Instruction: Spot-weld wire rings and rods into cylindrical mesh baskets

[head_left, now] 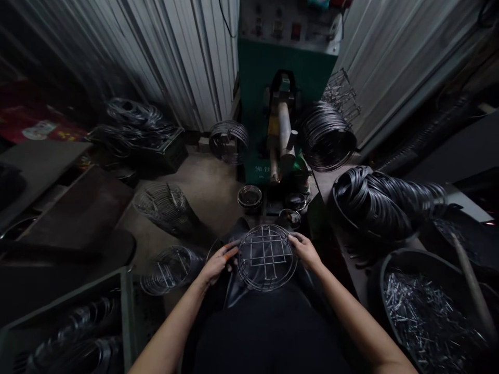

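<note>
A round wire grid (266, 257), a ring with crossed rods welded inside, lies over my dark-clad lap. My left hand (219, 264) pinches its left rim; an orange cover shows on one fingertip. My right hand (305, 249) grips the right rim with curled fingers. Straight ahead stands a green welding machine (283, 98) with a vertical electrode arm.
Bundles of wire rings (384, 200) hang at the right, with another coil (326, 136) by the machine. A black tub of short metal rods (424, 317) sits at lower right. Finished wire baskets (166, 205) lie on the floor at left. Corrugated metal walls stand behind.
</note>
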